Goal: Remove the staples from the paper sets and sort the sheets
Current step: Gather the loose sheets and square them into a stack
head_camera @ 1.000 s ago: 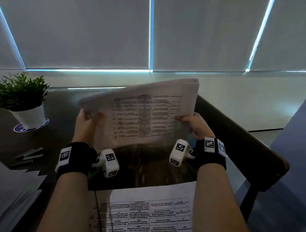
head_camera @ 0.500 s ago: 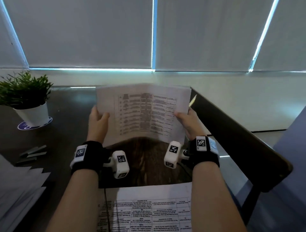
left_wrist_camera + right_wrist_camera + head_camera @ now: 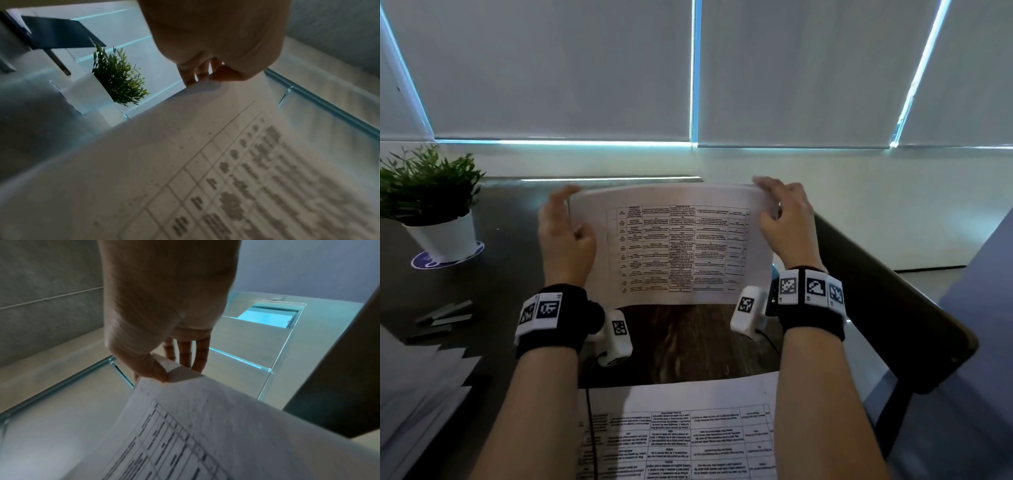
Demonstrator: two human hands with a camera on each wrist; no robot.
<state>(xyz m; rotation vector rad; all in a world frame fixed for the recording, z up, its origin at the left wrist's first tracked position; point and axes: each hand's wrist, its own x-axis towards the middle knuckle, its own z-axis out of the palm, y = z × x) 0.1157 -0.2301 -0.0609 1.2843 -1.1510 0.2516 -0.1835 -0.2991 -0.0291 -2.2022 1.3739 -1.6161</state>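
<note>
While both hands hold it up above the dark tabletop (image 3: 688, 342), the paper set (image 3: 678, 246) spans between them, printed table facing the person. Left hand (image 3: 565, 236) pinches its left edge in a clenched grip; right hand (image 3: 787, 226) pinches the upper right corner. More printed sheets (image 3: 681, 438) lie nearer the person, below both grips.

White paper set (image 3: 674, 246), black printed table grid; dark wood-grain table (image 3: 688, 342); green plant (image 3: 428, 185), white pot, ten o'clock.
</note>
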